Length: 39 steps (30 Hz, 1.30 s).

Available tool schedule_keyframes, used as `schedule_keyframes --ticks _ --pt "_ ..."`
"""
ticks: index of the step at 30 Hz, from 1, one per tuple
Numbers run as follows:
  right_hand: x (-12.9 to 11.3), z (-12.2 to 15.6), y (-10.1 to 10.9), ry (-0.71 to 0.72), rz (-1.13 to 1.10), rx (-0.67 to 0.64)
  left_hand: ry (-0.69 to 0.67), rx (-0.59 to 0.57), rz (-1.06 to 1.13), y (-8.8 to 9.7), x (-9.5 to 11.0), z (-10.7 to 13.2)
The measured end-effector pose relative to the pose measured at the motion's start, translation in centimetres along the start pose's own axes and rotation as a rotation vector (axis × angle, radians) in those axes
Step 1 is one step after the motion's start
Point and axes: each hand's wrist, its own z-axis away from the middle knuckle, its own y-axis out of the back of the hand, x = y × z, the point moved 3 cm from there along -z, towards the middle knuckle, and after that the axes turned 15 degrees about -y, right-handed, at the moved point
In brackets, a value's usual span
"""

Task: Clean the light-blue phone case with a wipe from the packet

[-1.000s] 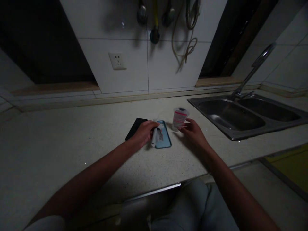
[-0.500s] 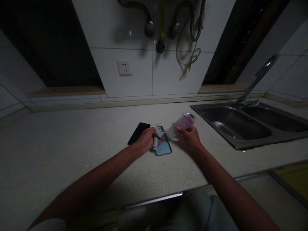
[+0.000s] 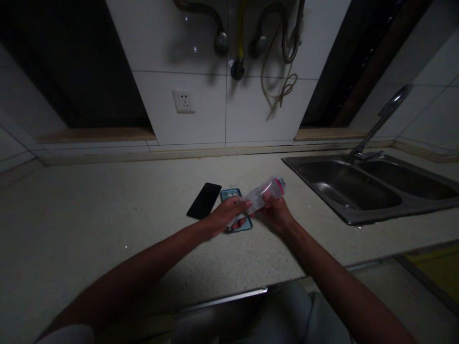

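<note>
Both hands hold a clear plastic pouch (image 3: 263, 195) with a pink-banded label, tilted up towards the right over the counter. My left hand (image 3: 225, 215) grips its lower end, and my right hand (image 3: 276, 211) holds it nearer the pink end. Under my hands lies a blue phone case (image 3: 230, 195), partly hidden by them. A black smartphone (image 3: 204, 200) lies face up to the left of the case, just beyond my left hand.
The speckled stone countertop (image 3: 107, 215) runs ahead of me to a tiled wall with a socket (image 3: 183, 102) and hanging hoses (image 3: 278, 48). A steel double sink (image 3: 344, 186) with a chrome faucet (image 3: 376, 134) is set to the right.
My left hand has moved from the blue case up to the pouch, which now lies more level and is held in both hands. The white sheet no longer shows over the case.
</note>
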Motion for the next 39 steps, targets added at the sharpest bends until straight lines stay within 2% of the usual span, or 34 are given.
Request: schedule_keyframes --ticks 2,6,10,16,20,25,27,29,34,36,39 --pt "0.0 0.1 0.1 0.012 -0.011 0.034 -0.004 -0.041 -0.03 -0.1 -0.1 0.0" --pt "0.4 0.0 0.2 0.029 0.005 0.076 -0.035 -0.051 0.015 -0.2 0.2 0.0" --pt "0.8 -0.2 0.4 0.023 0.023 0.074 0.005 -0.127 0.071 -0.4 0.3 0.3" --pt "0.3 -0.5 1.0 0.053 -0.182 0.107 -0.007 -0.122 0.173 -1.1 0.2 0.4" --pt "-0.6 -0.5 1.2 0.102 -0.198 0.113 0.06 -0.047 0.386 -1.0 0.4 0.1" --pt "-2.4 -0.4 2.2 0.241 -0.269 0.206 0.138 0.192 0.615 0.0 0.0 -0.6" --pt "-2.9 -0.2 2.6 0.309 -0.242 0.235 0.18 0.271 0.635 0.2 -0.5 -0.7" --pt "-3.1 0.1 2.6 0.368 -0.155 0.242 0.221 0.287 0.649 0.3 -1.1 -0.8" --pt "-1.7 1.0 1.2 0.359 0.236 0.145 0.195 0.141 0.68 0.2 -1.8 -1.0" --pt "-1.4 1.3 0.9 0.336 0.29 0.104 0.174 0.105 0.672 0.2 -1.9 -1.1" --pt "-1.4 1.5 0.8 0.302 0.279 0.111 0.163 0.1 0.664 0.1 -1.8 -1.1"
